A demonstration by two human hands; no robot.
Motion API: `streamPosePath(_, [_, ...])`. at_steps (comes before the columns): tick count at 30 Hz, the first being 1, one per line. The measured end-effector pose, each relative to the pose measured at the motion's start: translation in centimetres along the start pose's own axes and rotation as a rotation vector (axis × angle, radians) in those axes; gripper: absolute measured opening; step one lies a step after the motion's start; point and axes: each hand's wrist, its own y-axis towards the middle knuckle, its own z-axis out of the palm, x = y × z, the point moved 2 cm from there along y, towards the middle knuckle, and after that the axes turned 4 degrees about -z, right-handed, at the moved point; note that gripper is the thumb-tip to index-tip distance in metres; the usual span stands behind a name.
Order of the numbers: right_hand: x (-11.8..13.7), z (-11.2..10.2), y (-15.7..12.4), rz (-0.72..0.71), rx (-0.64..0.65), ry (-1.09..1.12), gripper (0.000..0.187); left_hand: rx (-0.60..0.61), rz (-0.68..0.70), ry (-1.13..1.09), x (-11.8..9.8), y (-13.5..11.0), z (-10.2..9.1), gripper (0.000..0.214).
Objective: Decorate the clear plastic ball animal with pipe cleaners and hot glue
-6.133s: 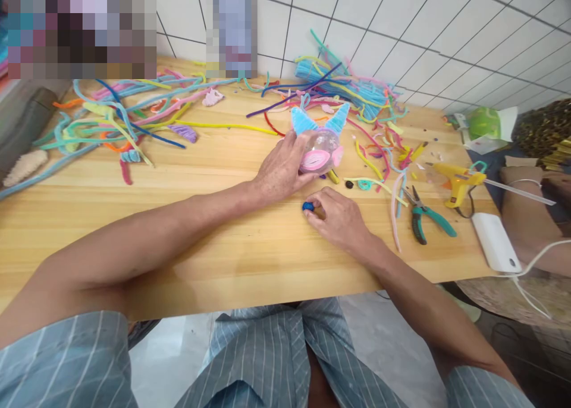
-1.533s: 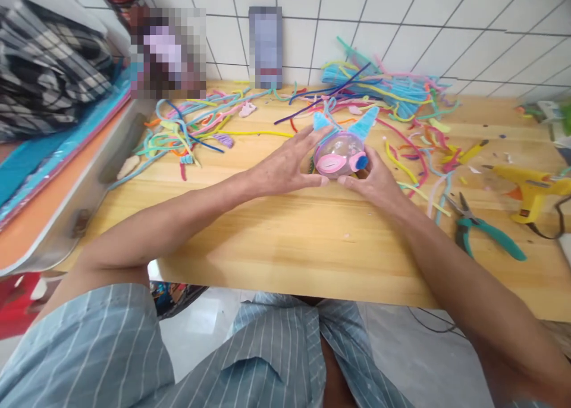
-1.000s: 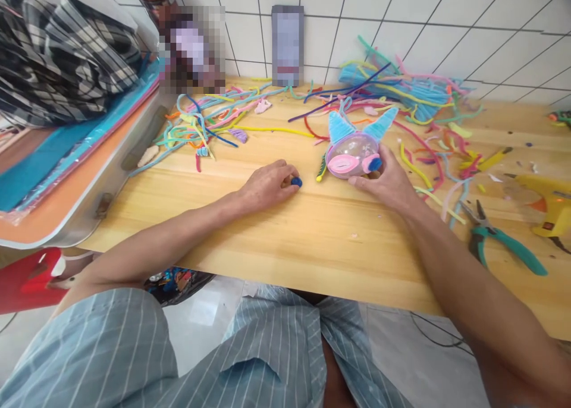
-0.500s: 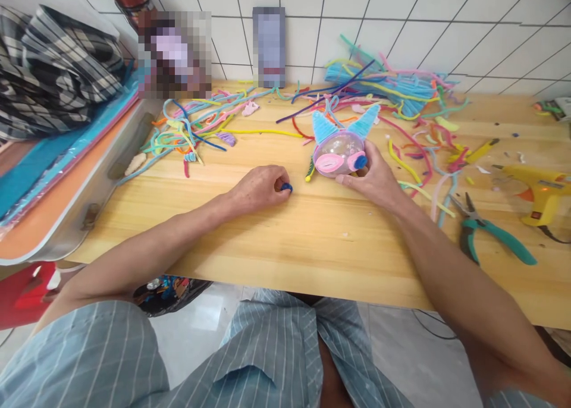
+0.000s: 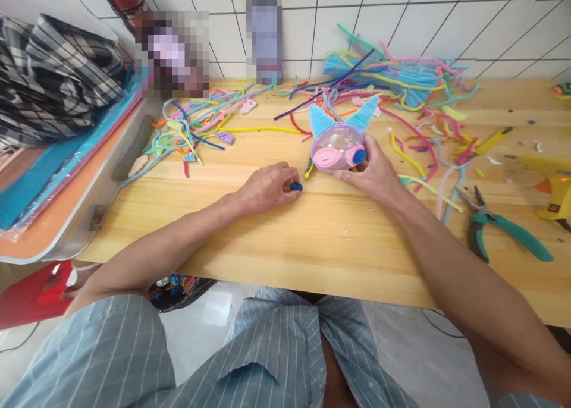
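Head view: left hand [image 5: 267, 188] low on pale wooden bench [image 5: 312, 247], grip pinched shut round small blue coiled pipe-cleaner disc [image 5: 296, 187], disc touching bench. Right of disc, slightly farther back, near but apart: clear plastic ball figure with pink loops and blue fuzzy ears [image 5: 334, 143]. Nearer to it is right hand [image 5: 375, 175], grip curled round figure's right side, fingertip by second blue coil [image 5: 357, 155] on its front. Ears point toward wall. Well off right: teal-handled pliers [image 5: 504, 229], yellow glue gun [image 5: 555, 191].

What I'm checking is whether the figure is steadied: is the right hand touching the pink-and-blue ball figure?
Touching. The head view shows the right hand with its fingertips pressed on the ball figure, with no gap between them.
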Motion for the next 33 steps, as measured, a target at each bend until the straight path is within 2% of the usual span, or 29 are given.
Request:
streamPosePath(3, [0.2,0.0,0.0,0.013,-0.004,-0.016,0.118,0.013,-0.025,-0.014,-0.1,0.1,0.0,0.016])
streamPosePath(5, [0.1,0.1,0.0,0.014,-0.004,-0.015,0.116,-0.026,-0.022,-0.052,-0.2,0.0,0.1,0.015])
streamPosePath(7, [0.0,0.1,0.0,0.005,-0.004,-0.005,0.113,-0.134,0.011,-0.106,-0.2,0.0,0.2,0.015])
streamPosePath(12, [-0.3,0.1,0.0,-0.013,-0.03,-0.008,0.109,-0.511,0.159,-0.152,-1.1,0.6,0.2,0.015])
streamPosePath(15, [-0.1,0.2,-0.1,-0.005,-0.033,0.004,0.11,-0.604,0.241,-0.115,-2.0,1.8,0.6,0.021])
streamPosePath(22, [0.0,0.4,-0.1,-0.013,-0.035,0.023,0.112,-0.68,0.297,-0.061,-1.9,3.8,2.0,0.029])
streamPosePath(30, [-0.3,0.5,-0.1,0.006,-0.016,0.044,0.109,-0.587,0.254,-0.05,-1.6,4.1,2.3,0.03])
streamPosePath(33, [-0.2,0.4,-0.2,0.009,-0.019,0.023,0.108,-0.588,0.257,-0.046,-1.7,4.2,2.4,0.031])
